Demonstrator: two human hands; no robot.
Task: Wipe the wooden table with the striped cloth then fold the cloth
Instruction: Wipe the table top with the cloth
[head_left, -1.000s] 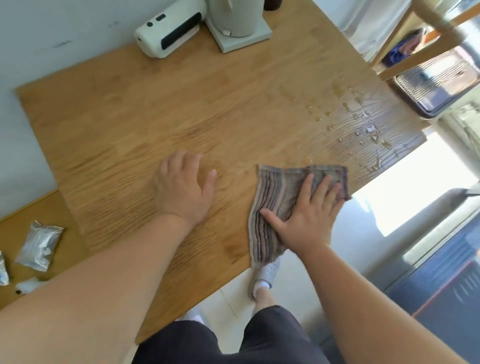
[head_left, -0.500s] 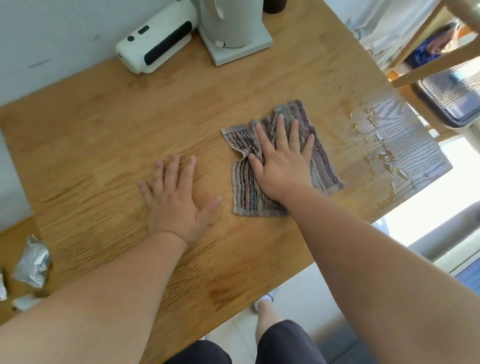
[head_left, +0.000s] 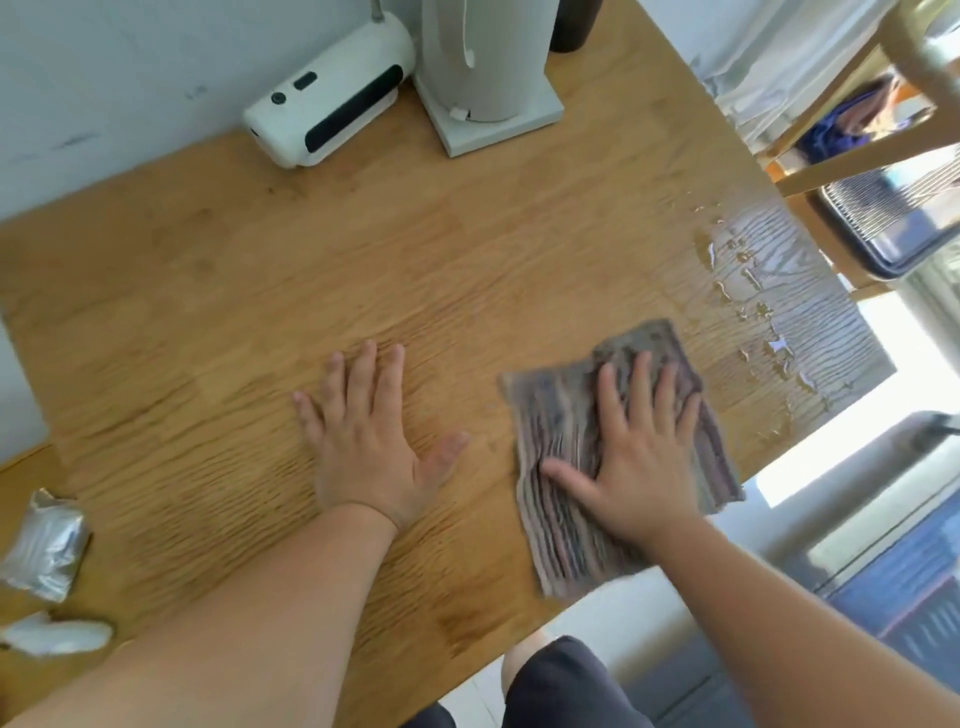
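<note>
Right hand (head_left: 644, 467) is wiping wooden surface (head_left: 260, 291) with striped cloth (head_left: 561, 525).
Grip flat, fingers spread; water drops (head_left: 779, 345) at two o'clock likely next.

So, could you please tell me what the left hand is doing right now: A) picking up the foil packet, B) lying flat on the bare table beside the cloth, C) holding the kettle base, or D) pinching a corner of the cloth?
B: the left hand lies flat, fingers spread, on the bare table, apart from the cloth, which the right hand presses.
</note>
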